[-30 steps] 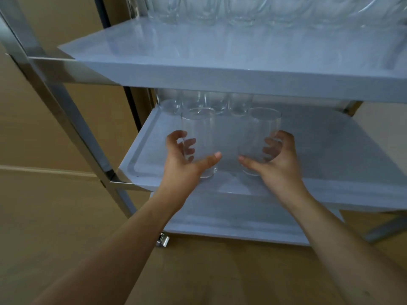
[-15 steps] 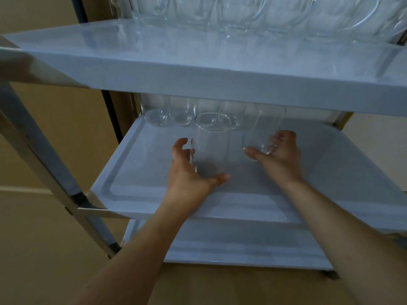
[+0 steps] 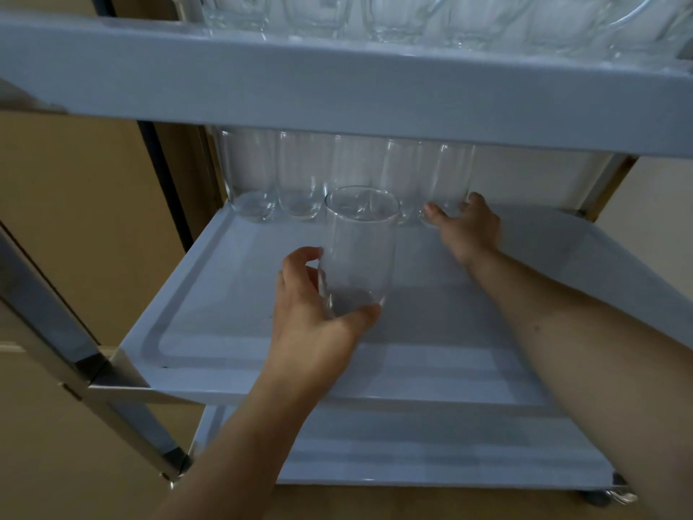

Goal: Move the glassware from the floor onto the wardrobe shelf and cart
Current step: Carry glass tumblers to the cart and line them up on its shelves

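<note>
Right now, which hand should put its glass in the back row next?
Probably the left hand: it holds a glass mid-tray, away from the row. The right hand has its glass at the back row.

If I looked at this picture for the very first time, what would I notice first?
Probably the tall clear glass in the middle, gripped near its bottom by the left hand over the cart's middle shelf. Next, the right hand reaching to the back, its fingers around another glass at the right end of a row of glasses. More glassware crowds the top shelf.
</note>
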Available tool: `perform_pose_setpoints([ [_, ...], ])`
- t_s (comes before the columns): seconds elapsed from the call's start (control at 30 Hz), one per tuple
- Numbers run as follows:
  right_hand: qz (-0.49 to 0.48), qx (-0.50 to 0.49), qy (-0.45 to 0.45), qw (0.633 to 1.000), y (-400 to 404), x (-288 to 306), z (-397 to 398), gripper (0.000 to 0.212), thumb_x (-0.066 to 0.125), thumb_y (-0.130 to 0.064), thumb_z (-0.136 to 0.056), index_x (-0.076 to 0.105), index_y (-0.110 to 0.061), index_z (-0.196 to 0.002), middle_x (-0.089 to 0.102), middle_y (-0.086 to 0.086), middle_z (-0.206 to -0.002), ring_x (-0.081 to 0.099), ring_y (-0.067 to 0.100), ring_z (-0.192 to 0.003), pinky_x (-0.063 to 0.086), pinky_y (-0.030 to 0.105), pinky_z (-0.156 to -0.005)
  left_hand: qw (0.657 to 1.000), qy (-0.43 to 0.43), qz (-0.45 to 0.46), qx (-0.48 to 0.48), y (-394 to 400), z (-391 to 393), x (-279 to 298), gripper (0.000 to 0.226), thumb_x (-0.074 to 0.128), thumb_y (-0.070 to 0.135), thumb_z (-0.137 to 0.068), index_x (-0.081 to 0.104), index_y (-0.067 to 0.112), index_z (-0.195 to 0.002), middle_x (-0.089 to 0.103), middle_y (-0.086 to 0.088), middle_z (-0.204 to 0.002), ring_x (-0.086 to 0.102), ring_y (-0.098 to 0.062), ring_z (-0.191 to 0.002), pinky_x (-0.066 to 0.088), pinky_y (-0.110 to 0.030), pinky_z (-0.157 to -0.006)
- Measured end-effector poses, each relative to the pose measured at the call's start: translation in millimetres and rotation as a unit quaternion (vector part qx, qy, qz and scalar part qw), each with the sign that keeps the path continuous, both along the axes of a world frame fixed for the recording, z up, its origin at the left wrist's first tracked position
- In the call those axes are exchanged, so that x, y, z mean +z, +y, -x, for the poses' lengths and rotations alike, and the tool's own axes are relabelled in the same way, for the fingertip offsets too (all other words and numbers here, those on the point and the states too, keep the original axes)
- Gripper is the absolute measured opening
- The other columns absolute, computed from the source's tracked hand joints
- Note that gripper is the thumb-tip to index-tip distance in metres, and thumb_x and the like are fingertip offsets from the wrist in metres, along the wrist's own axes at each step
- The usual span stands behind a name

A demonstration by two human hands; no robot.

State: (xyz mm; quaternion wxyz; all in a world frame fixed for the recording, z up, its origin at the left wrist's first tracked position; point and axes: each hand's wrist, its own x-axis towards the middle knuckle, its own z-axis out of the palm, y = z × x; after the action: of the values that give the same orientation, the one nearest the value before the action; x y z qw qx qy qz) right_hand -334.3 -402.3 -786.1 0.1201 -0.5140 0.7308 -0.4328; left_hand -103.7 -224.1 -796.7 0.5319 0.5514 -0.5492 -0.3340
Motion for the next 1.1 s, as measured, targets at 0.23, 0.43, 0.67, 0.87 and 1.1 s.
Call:
perform_pose_setpoints([
  [0.23, 0.113, 0.000, -0.154, 0.982, 71, 23, -29, 0.063, 0.062, -0.063, -0.085, 0.059, -0.016, -0.127, 0.065, 0.006, -0.124, 0.059, 0.025, -0.119, 0.045, 0.038, -0.103, 0.996, -0.085, -0.006, 0.022, 0, 5, 6, 0.076, 0.091, 0.048, -0.062, 0.048, 0.039, -0.123, 0.056, 0.018, -0.114, 0.058, -0.008, -0.106, 0.052, -0.031, -0.092],
  [0.43, 0.088, 0.265, -0.211, 0.937, 158, 23, -74, 0.078, 0.078, -0.064, -0.053, 0.048, -0.042, -0.122, 0.062, -0.011, -0.124, 0.060, 0.002, -0.114, 0.049, 0.029, -0.097, 0.961, -0.277, 0.004, -0.023, 6, 19, 7, 0.095, 0.080, 0.056, -0.072, 0.036, 0.033, -0.153, 0.062, 0.007, -0.127, 0.044, -0.019, -0.127, 0.026, -0.012, -0.086],
  [0.67, 0.112, 0.127, -0.156, 0.973, 125, 20, -17, 0.079, 0.093, -0.049, -0.055, 0.049, -0.033, -0.120, 0.062, -0.007, -0.112, 0.064, 0.011, -0.100, 0.055, 0.039, -0.093, 0.908, -0.413, 0.016, -0.072, 10, 23, 8, 0.079, 0.066, 0.063, -0.082, 0.043, 0.030, -0.150, 0.046, 0.006, -0.153, 0.033, -0.024, -0.142, 0.029, -0.038, -0.117],
  [0.87, 0.079, 0.009, -0.101, 0.992, 69, 26, 48, 0.100, 0.090, -0.055, -0.061, 0.042, -0.028, -0.144, 0.057, -0.002, -0.118, 0.060, 0.016, -0.103, 0.052, 0.035, -0.093, 0.901, -0.425, 0.038, -0.081, 9, 22, 1, 0.058, 0.059, 0.066, -0.086, 0.059, 0.036, -0.135, 0.047, 0.013, -0.151, 0.034, -0.020, -0.142, 0.020, -0.033, -0.118],
  [1.1, 0.071, 0.008, -0.143, 0.987, 16, 21, 73, 0.090, 0.091, -0.052, -0.060, 0.049, -0.020, -0.133, 0.058, -0.003, -0.126, 0.061, 0.013, -0.109, 0.051, 0.037, -0.101, 0.902, -0.421, 0.046, -0.083, 10, 21, 0, 0.056, 0.058, 0.067, -0.086, 0.065, 0.033, -0.130, 0.057, 0.012, -0.143, 0.039, -0.021, -0.140, 0.021, -0.033, -0.117],
])
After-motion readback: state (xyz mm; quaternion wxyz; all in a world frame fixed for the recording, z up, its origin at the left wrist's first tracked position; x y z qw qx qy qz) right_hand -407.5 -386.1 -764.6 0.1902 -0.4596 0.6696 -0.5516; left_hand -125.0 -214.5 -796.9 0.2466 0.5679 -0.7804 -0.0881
